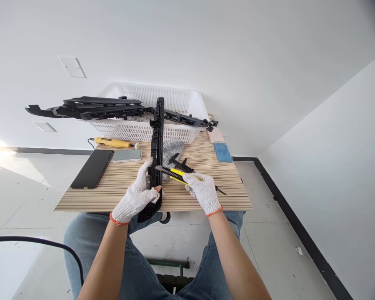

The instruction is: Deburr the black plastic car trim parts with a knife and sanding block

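Observation:
My left hand, in a white knitted glove with an orange cuff, is closed round the lower part of a long black plastic trim piece. The piece is held lengthwise away from me, its ribbed side showing and its near end past the table edge. In my right hand, gloved the same way, is a yellow and black utility knife. Its blade is out and points left, its tip at or very near the right edge of the trim piece; contact I cannot tell. Behind the knife lie a black caliper and a grey cloth.
A white plastic basket at the back holds several black trim pieces that overhang its sides. On the left are a yellow rotary tool, a sharpening stone and a dark tablet-like slab. The wooden table ends near my knees.

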`<move>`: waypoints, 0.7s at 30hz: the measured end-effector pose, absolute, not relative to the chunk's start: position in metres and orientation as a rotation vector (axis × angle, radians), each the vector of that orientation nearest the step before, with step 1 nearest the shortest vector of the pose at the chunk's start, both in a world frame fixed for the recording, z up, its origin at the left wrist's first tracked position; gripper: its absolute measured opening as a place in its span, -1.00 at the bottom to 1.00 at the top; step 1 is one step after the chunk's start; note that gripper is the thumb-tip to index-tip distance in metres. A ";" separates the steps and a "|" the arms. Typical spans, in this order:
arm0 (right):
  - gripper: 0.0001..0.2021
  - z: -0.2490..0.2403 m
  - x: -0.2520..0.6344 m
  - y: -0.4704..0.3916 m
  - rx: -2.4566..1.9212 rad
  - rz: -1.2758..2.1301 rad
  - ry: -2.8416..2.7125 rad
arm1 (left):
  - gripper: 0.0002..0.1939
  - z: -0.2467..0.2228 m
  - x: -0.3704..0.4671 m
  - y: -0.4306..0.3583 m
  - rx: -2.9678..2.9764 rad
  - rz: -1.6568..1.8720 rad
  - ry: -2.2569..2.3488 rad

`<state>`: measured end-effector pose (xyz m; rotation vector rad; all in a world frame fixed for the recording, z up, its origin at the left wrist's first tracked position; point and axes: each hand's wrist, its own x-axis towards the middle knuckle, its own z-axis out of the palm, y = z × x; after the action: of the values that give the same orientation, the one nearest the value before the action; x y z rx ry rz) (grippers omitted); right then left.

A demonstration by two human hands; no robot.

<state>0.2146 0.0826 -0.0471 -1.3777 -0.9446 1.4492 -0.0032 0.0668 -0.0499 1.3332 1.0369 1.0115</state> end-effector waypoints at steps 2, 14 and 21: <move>-0.57 -0.046 0.214 0.082 -1.380 1.451 -0.940 | -0.07 -0.049 -0.003 0.067 1.329 1.007 1.044; -0.56 -0.051 0.215 0.082 -1.378 1.436 -0.982 | -0.04 -0.049 -0.004 0.066 1.316 0.996 1.104; -0.55 -0.051 0.218 0.080 -1.352 1.470 -1.006 | -0.01 -0.041 -0.001 0.066 1.330 0.978 1.142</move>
<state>0.2181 0.0805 -0.0505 -1.3520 -1.0060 1.4696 -0.0010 0.0657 -0.0407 1.3304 1.1417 0.9783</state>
